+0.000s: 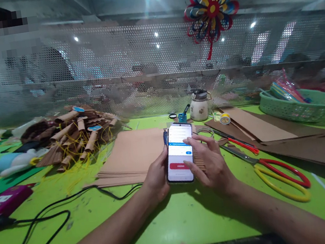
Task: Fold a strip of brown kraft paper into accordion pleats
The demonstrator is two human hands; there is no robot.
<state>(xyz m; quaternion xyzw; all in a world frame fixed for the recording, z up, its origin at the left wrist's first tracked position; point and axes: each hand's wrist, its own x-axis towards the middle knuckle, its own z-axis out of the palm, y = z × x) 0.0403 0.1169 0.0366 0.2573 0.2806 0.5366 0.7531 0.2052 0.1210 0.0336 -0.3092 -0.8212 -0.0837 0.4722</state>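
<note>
A smartphone (181, 174) with a lit screen is held upright above the green table, tilted toward me. My left hand (156, 176) is closed around its left edge and lower side. In front of the screen is my right hand (213, 162), its fingers apart, with the fingertips at or close to the glass; whether they touch I cannot tell. The screen shows a blue bar and a red button. Behind the phone lies a stack of brown paper sheets (133, 153), partly hidden by it and my left hand.
Scissors (276, 174) with red and yellow handles lie at right, near brown card sheets (263, 125) and a green basket (307, 106). Rolled paper pieces with yellow strings (81, 134) are heaped at left. A black cable (67, 199) crosses the left side. A jug (199, 108) stands behind.
</note>
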